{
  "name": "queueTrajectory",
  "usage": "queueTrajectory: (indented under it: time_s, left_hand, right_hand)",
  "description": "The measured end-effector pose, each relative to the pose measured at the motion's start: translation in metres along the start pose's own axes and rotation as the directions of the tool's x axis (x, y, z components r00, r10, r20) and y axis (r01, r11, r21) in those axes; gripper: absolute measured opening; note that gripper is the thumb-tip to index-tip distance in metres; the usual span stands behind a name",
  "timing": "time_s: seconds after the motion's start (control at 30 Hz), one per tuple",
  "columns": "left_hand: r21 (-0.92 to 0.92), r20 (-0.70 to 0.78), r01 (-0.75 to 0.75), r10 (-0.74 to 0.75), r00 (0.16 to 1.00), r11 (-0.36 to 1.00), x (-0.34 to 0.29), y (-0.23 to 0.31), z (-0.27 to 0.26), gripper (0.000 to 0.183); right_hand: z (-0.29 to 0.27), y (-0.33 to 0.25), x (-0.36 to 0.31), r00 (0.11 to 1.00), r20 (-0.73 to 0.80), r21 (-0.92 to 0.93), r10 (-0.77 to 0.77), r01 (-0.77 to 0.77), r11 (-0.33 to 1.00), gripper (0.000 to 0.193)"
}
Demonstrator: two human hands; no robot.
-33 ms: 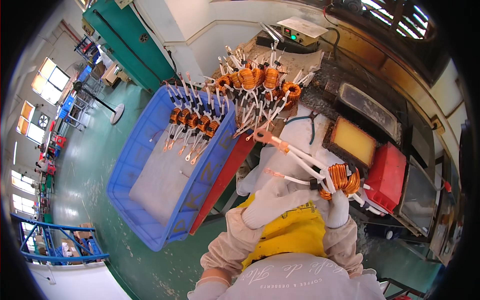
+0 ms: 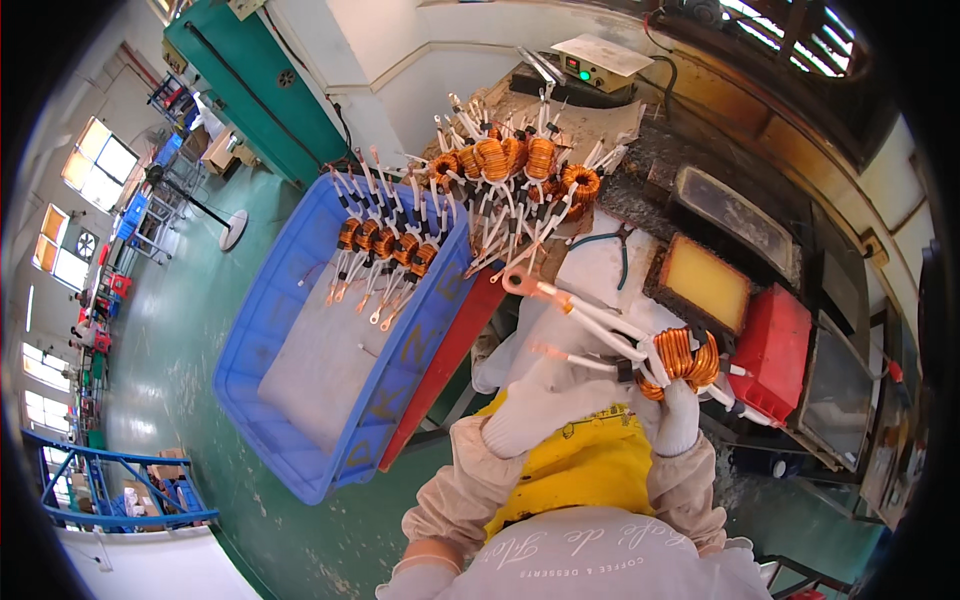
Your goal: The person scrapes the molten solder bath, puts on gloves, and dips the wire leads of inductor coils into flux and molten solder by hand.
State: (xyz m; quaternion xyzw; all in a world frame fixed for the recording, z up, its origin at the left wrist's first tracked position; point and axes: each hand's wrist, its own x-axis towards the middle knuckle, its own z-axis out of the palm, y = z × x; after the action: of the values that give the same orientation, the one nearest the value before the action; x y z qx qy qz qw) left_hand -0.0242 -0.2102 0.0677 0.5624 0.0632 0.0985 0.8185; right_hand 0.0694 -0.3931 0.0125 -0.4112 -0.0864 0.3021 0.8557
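A copper-wound toroidal coil (image 2: 686,360) with white leads is held in front of my yellow apron. My white-gloved right hand (image 2: 678,412) is closed round the coil from below, its fingers partly hidden. Beside it, my gloved left hand (image 2: 560,395) is closed at the white leads (image 2: 600,328), close to the black sleeve by the coil; its fingertips are partly hidden. The leads point up and left, and the longer one ends in a copper ring lug (image 2: 519,281). A thinner lead's end (image 2: 548,351) is blurred. More leads stick out past the coil on the right.
A blue crate (image 2: 345,455) at left holds a row of similar coils (image 2: 385,243). More coils (image 2: 500,160) are heaped on the bench behind. Green-handled pliers (image 2: 625,258), a yellow-filled square pot (image 2: 705,283), a dark-framed tray (image 2: 735,215) and a red bin (image 2: 775,350) stand at right.
The lug ends of the held leads have shifted slightly down and left, and the thinner one is now blurred. Both hands stay nearly where they were.
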Motion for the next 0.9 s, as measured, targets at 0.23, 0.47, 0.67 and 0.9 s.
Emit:
queueTrajectory:
  time_s: [0.23,0.47,0.67,0.9]
  left_hand:
    - [-0.697,-0.11,-0.017,-0.084,0.99,0.717,0.016,-0.03,0.02,0.027]
    - [-0.816,0.067,0.161,-0.186,0.98,0.555,0.031,-0.068,0.038,0.035]
    - [-0.669,0.21,0.322,-0.244,0.947,0.67,0.02,-0.075,0.02,0.034]
    - [-0.619,0.236,0.503,-0.467,0.852,0.603,0.006,-0.104,-0.004,0.03]
  right_hand:
    - [-0.003,-0.023,-0.003,0.998,-0.056,-0.158,-0.016,0.007,0.987,0.042]
    - [-0.035,-0.045,0.002,0.982,-0.076,-0.276,-0.174,0.147,0.95,0.047]
    - [-0.094,-0.099,0.025,0.848,-0.292,-0.359,-0.443,0.332,0.872,0.039]
    - [-0.172,-0.145,0.065,0.791,-0.318,-0.553,-0.523,0.293,0.78,0.026]
